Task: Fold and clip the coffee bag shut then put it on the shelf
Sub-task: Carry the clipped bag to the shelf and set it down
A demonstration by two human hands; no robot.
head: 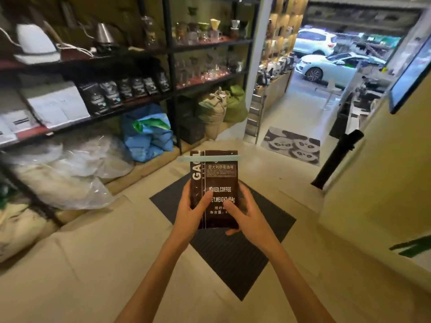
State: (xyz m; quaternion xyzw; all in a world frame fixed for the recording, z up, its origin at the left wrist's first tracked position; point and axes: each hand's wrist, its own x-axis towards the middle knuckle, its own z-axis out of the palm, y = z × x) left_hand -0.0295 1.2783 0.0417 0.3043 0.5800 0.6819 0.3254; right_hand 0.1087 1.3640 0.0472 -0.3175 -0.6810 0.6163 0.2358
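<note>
Glossy dark rectangular coffee bag (213, 190), pale plastic clip (210, 157) across its folded top, gripped upright between left hand (190, 212) and right hand (245, 215), fingers (206, 198) curled around it.

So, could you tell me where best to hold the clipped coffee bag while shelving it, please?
Probably its lower body, from both sides, as the left hand and right hand do now. The coffee bag stands upright, and the clip spans its folded top, so leave that alone.
</note>
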